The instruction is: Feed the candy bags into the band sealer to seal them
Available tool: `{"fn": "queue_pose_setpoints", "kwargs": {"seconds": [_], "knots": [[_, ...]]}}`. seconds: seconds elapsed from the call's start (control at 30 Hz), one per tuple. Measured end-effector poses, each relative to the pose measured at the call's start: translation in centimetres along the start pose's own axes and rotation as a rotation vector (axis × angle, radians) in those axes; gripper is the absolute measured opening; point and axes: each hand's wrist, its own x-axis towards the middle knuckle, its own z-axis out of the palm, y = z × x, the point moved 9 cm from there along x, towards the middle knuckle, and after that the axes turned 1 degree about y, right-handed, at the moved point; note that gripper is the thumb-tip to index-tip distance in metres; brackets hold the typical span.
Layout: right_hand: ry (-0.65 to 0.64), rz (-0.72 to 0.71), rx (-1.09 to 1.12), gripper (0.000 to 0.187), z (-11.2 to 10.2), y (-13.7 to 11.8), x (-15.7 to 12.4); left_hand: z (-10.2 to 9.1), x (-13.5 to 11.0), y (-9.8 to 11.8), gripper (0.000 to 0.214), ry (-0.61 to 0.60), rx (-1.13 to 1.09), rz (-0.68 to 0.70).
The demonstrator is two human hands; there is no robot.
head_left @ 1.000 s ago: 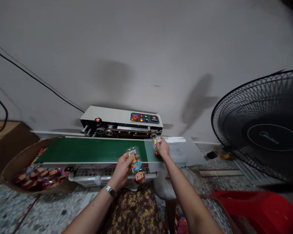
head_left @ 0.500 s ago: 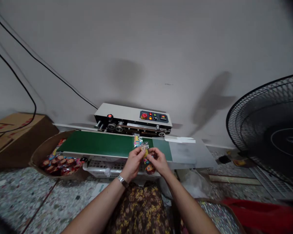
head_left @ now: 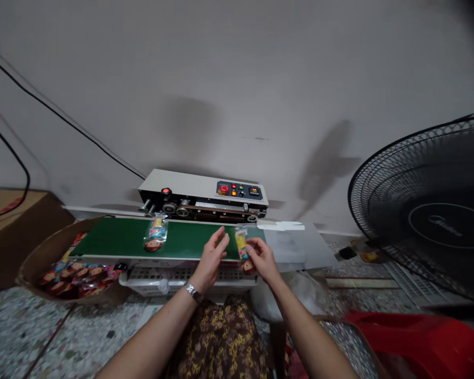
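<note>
Head view: my right hand (head_left: 261,258) pinches a clear-plastic, yellow-topped packet (head_left: 242,246).
Flat green belt (head_left: 114,239): my left hand (head_left: 211,259) reaches over, fingers loosely apart.

A packet (head_left: 155,235) lies on the belt (head_left: 118,237), machine (head_left: 181,184) behind, box (head_left: 32,267) left, fan (head_left: 430,210) right.

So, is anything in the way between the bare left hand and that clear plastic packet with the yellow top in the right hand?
Nothing visible is. Between the open left hand and the clear plastic packet in the right hand, only a gap shows, with the flat green conveyor belt behind it.
</note>
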Motion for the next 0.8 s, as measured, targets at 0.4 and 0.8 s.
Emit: {"fn": "queue_pose_setpoints", "kwargs": {"seconds": [0.4,0.8], "knots": [[0.43,0.309,-0.533,0.022,-8.9,7.4,6.0,-2.8,-3.1,-5.6,0.038,-0.047,-0.001,-0.199],[0.046,-0.161,-0.577,0.043,-4.5,-1.2,1.4,-4.4,-5.0,-8.2,0.045,-0.115,0.308,-0.191]]}}
